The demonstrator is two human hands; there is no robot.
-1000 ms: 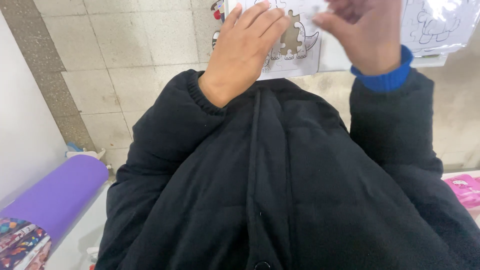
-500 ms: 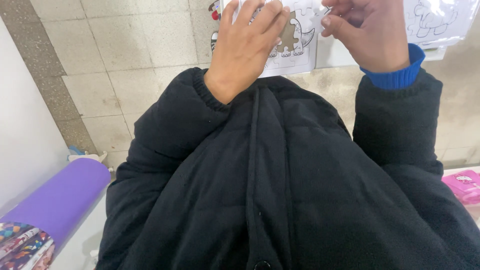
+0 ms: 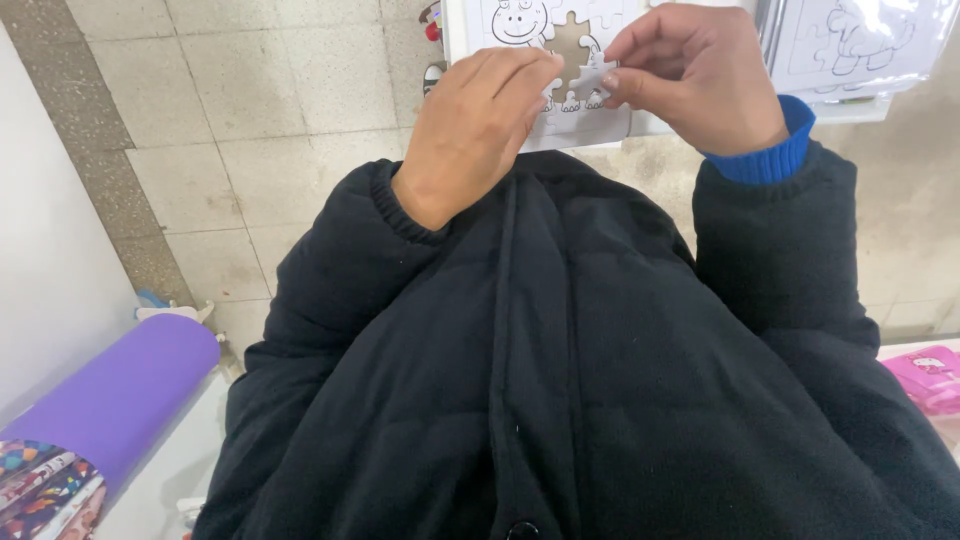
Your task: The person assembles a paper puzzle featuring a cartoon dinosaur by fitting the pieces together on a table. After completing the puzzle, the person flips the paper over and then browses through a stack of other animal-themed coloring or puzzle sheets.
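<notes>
Beige tiled floor (image 3: 250,110) (worn grout), white wall (image 3: 40,250).

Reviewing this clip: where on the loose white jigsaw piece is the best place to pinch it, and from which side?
Probably by its right edge, coming from the right. The puzzle piece is thin and flat, and the right hand already pinches that side, which leaves its left knobs free toward the brown gap in the puzzle board. The left hand covers the board's left side.
</notes>
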